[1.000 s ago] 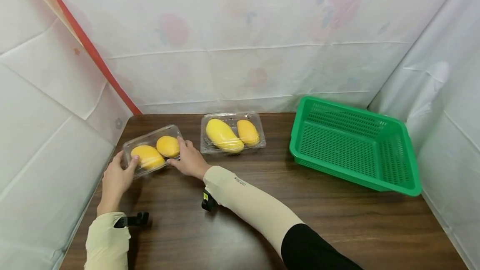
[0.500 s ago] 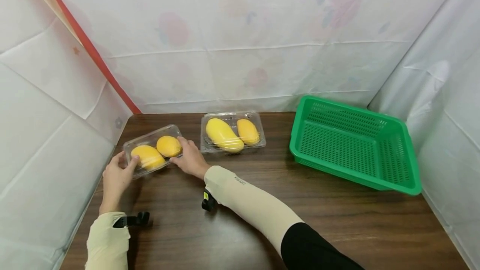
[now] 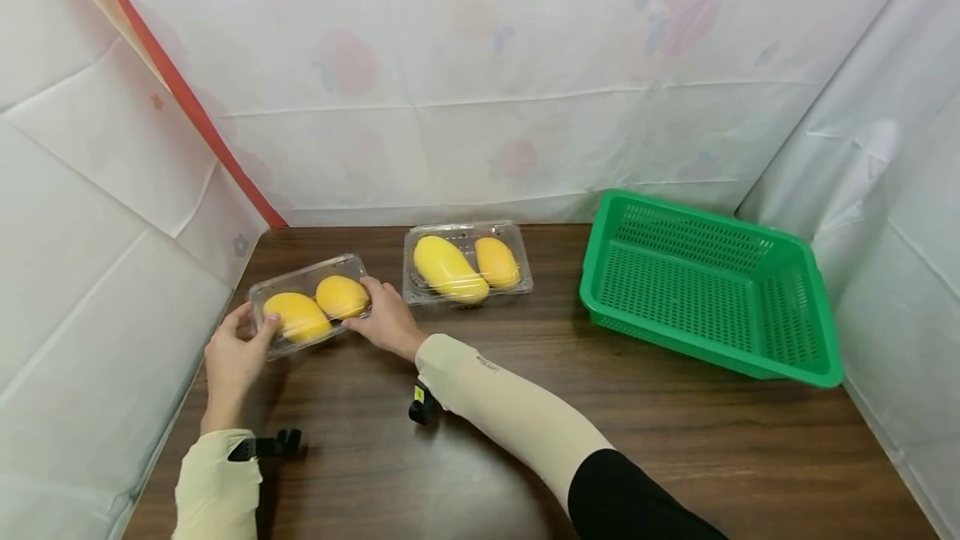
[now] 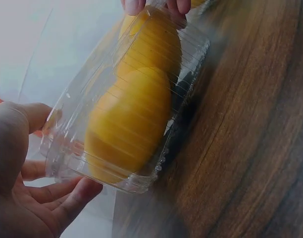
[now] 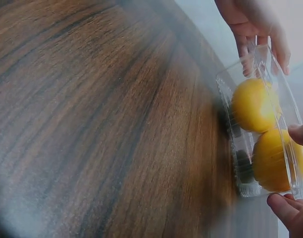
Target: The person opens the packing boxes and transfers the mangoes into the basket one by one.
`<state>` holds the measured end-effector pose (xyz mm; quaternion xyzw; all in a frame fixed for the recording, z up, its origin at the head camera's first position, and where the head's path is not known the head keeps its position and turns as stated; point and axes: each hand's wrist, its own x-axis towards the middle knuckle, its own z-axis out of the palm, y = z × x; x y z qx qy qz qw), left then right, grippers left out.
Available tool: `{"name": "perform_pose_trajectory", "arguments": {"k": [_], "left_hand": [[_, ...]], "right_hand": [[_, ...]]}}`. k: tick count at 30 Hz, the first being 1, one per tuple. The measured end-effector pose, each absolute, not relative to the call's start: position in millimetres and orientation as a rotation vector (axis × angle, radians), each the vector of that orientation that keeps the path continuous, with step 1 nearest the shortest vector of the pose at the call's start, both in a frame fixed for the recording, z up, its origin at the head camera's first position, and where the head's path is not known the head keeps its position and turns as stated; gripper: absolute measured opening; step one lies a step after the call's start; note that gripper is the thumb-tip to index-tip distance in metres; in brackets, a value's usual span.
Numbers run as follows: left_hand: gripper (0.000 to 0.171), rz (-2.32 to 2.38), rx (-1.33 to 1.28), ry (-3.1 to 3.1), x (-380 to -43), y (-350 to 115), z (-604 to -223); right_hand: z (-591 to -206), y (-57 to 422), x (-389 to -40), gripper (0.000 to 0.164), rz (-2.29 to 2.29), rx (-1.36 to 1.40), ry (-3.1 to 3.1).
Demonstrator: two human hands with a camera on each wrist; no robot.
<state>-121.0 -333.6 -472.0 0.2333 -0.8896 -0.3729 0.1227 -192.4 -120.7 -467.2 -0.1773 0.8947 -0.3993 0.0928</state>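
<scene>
A clear plastic clamshell container sits slanted at the left of the table, with two yellow mangoes inside. My left hand grips its left end, thumb on the upper edge and fingers at the end wall. At the right end, my right hand holds the container between thumb and fingers. The lid looks closed over the fruit in the left wrist view. Both hands and the two mangoes also show in the right wrist view.
Right of the held container, a second clear clamshell container with two mangoes stands near the back curtain. A green plastic basket with perforated walls stands at the right of the dark wooden table. White sheets hang on both sides.
The held container and my right hand have shifted very slightly to the right. Both hands keep their grip; the second container and the basket have stayed in place.
</scene>
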Motion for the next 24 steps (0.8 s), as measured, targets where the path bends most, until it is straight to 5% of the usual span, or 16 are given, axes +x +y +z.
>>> {"name": "perform_pose_trajectory", "arguments": {"k": [24], "left_hand": [[0.060, -1.144, 0.613, -2.446, -106, -311, -428]], "right_hand": [[-439, -84, -185, 0.073, -1.406, -0.820, 2.594]]}}
